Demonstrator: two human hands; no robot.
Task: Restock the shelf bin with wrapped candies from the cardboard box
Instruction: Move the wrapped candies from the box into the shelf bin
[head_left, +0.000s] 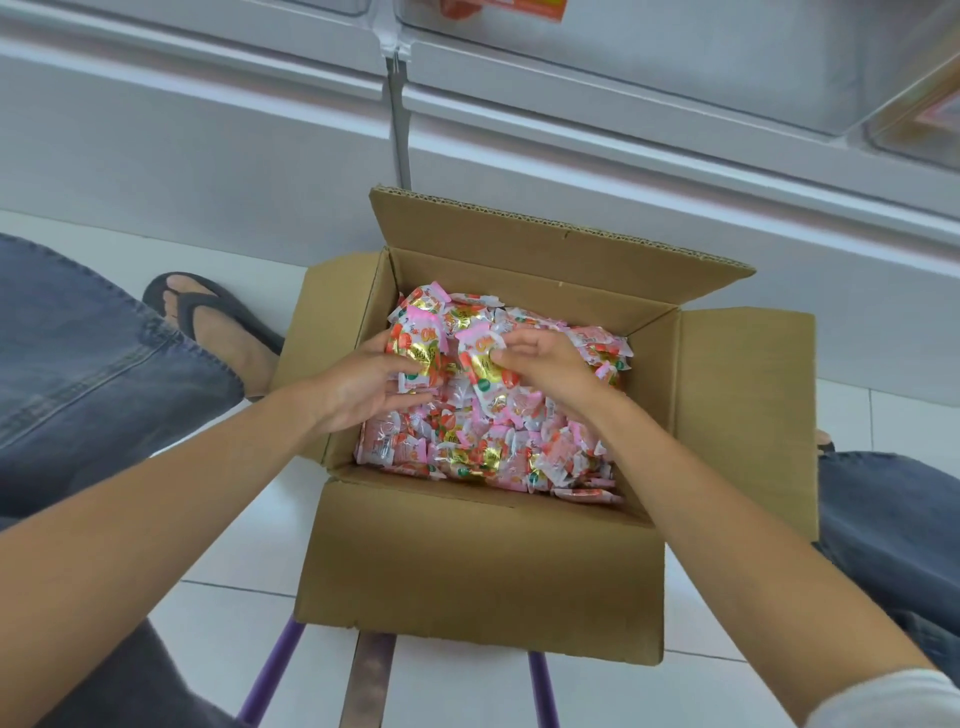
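Observation:
An open cardboard box (483, 566) sits on the floor in front of me, its flaps folded out. It is filled with small wrapped candies (493, 441) in pink, white, red and gold wrappers. Both of my hands are inside the box over the far part of the heap. My left hand (363, 384) grips a bunch of candies against its palm. My right hand (545, 364) curls round another bunch beside it. The two bunches nearly touch. Clear shelf bins (914, 119) hang above at the top right, partly out of view.
White shelving panels (208, 130) rise behind the box. My jeans-clad knees flank the box, with a foot in a black flip-flop (218, 317) at the left. Purple stool legs (270, 670) show below the box on the white tiled floor.

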